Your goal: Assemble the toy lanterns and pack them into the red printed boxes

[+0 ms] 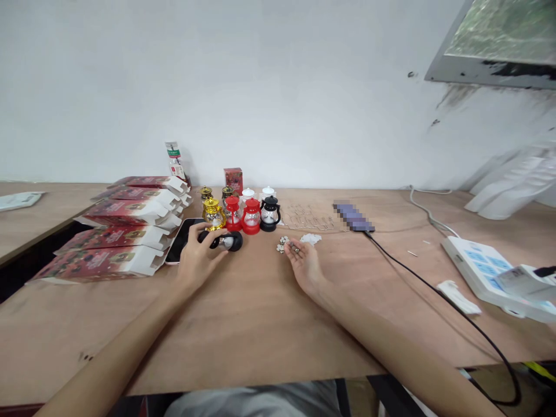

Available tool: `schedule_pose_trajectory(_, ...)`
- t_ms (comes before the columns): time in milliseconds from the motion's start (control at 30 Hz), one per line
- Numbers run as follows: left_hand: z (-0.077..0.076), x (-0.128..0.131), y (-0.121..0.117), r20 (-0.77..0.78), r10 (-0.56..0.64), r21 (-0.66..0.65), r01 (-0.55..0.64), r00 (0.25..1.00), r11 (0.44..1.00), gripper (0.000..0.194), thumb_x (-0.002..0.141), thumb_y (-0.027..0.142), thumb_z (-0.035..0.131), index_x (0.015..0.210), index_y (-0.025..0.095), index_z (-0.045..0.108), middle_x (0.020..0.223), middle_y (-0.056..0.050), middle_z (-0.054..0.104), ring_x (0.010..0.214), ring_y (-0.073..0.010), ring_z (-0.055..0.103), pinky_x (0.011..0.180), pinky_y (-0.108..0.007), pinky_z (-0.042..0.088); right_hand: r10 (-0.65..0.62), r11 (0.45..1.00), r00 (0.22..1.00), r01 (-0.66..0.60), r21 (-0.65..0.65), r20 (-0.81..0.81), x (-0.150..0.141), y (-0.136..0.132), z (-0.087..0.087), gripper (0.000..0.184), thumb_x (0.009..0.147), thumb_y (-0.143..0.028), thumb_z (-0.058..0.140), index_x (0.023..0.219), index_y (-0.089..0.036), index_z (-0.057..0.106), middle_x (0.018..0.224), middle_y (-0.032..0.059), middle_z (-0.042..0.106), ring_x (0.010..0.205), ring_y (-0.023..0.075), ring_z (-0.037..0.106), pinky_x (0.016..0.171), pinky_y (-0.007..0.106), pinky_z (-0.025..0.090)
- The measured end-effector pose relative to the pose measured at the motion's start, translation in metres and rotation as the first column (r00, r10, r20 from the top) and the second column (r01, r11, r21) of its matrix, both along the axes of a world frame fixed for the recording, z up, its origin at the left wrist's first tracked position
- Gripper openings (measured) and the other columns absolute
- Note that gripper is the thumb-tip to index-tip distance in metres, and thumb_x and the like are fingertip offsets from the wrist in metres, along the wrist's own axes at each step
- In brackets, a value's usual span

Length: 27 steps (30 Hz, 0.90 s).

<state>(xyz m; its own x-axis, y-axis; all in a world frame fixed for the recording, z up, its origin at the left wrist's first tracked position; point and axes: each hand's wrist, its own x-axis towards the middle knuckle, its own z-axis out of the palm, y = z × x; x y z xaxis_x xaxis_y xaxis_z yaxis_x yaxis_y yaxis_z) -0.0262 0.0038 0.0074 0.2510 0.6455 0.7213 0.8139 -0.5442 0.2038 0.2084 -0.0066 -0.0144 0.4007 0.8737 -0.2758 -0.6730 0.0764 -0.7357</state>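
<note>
My left hand (197, 255) grips a small black lantern (234, 241) tipped on its side, its base facing right. Palm up and fingers curled, my right hand (306, 263) holds a few small shiny round pieces (296, 248); their exact kind is too small to make out. Beside its fingertips lies a little pile of pale round pieces (281, 244). Just behind is a heap of white bits (311, 238). Upright past my left hand stand mini lanterns: a gold one (214, 214), a red one (251, 216), a black one (270, 214), plus several others.
Red printed boxes (125, 234) with open flaps lie at the left, by a dark phone (178, 246). Bent wire pieces (308, 219) lie behind my right hand. A cabled phone (354, 216) and white power strip (486, 266) are at the right. A bottle (176, 162) stands by the wall.
</note>
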Motion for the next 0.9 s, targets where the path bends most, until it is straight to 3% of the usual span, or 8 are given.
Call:
schedule_pose_trajectory(133, -0.001, -0.001, 0.003, 0.060, 0.009, 0.049, -0.012, 0.998, 0.999, 0.048, 0.074, 0.024, 0.064, 0.119, 0.025, 0.046, 0.118, -0.009, 0.044, 0.102, -0.0244, 0.055, 0.077, -0.037, 0.053, -0.110, 0.993, 0.994, 0.109, 0.032, 0.023, 0.009, 0.011, -0.006, 0.010, 0.071, -0.015, 0.047, 0.066, -0.020, 0.054, 0.066, -0.0029, 0.057, 0.068, 0.0085, 0.060, 0.078, 0.020, 0.054)
schedule_pose_trajectory(333, -0.004, -0.004, 0.008, 0.179, 0.044, 0.026, -0.049, 0.983, 0.998, 0.058, 0.069, 0.029, 0.068, 0.119, 0.021, 0.039, 0.114, -0.010, 0.050, 0.106, -0.0266, 0.054, 0.084, -0.040, 0.050, -0.167, 0.985, 0.985, 0.165, 0.040, 0.052, 0.013, 0.019, -0.011, 0.005, 0.070, -0.021, 0.049, 0.066, -0.023, 0.050, 0.069, -0.0047, 0.056, 0.076, 0.0090, 0.059, 0.081, 0.020, 0.051)
schedule_pose_trajectory(633, -0.002, -0.006, 0.013, 0.095, 0.093, 0.036, -0.096, 0.991, 0.995, 0.066, 0.071, 0.029, 0.066, 0.129, 0.017, 0.036, 0.118, -0.014, 0.050, 0.109, -0.0294, 0.053, 0.090, -0.043, 0.046, -0.100, 0.994, 0.987, 0.094, 0.050, 0.126, 0.015, 0.028, -0.011, 0.003, 0.067, -0.024, 0.052, 0.066, -0.023, 0.055, 0.080, -0.0049, 0.063, 0.094, 0.0103, 0.058, 0.090, 0.022, 0.045)
schedule_pose_trajectory(800, -0.001, -0.007, 0.016, 0.097, 0.194, 0.005, -0.195, 0.976, 0.981, 0.083, 0.069, 0.027, 0.066, 0.139, 0.017, 0.023, 0.127, -0.017, 0.049, 0.115, -0.0344, 0.049, 0.091, -0.047, 0.043, -0.025, 0.998, 0.986, 0.015, 0.061, 0.163, 0.018, 0.031, -0.010, 0.007, 0.066, -0.021, 0.053, 0.065, -0.022, 0.059, 0.081, -0.0041, 0.066, 0.097, 0.0114, 0.058, 0.092, 0.022, 0.042)
schedule_pose_trajectory(900, -0.004, -0.007, 0.017, 0.128, 0.191, -0.007, -0.192, 0.973, 0.981, 0.086, 0.069, 0.024, 0.065, 0.141, 0.017, 0.017, 0.130, -0.017, 0.048, 0.118, -0.0338, 0.049, 0.093, -0.047, 0.042, 0.001, 0.998, 0.983, -0.014, 0.067, 0.184, 0.020, 0.032, -0.009, 0.008, 0.066, -0.020, 0.052, 0.061, -0.022, 0.058, 0.078, -0.0043, 0.066, 0.096, 0.0110, 0.059, 0.091, 0.022, 0.042)
